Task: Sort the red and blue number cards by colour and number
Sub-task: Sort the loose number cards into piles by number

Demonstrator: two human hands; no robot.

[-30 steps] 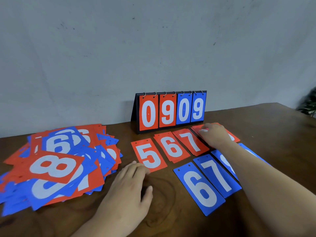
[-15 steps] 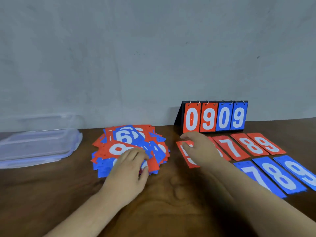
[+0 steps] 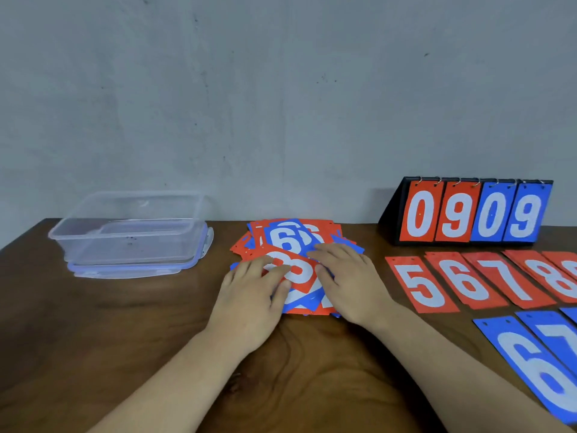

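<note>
Loosely spread fingers [image 3: 265, 267] of the left hand [image 3: 249, 295] lie flat on a red 8 card [image 3: 301, 275] topping the mixed pile [image 3: 290, 235] of number cards. The right hand [image 3: 352, 282], fingers straight and slightly apart, rests on the pile too. Right of the pile lie rows of red cards [image 3: 421, 285] and blue cards [image 3: 537, 364]; left of it, a clear container [image 3: 131, 239].

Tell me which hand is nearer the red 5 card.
Right. The right hand rests on the right side of the mixed card pile, just left of the red 5 card; the left hand rests on the pile's left side, farther off.
</note>
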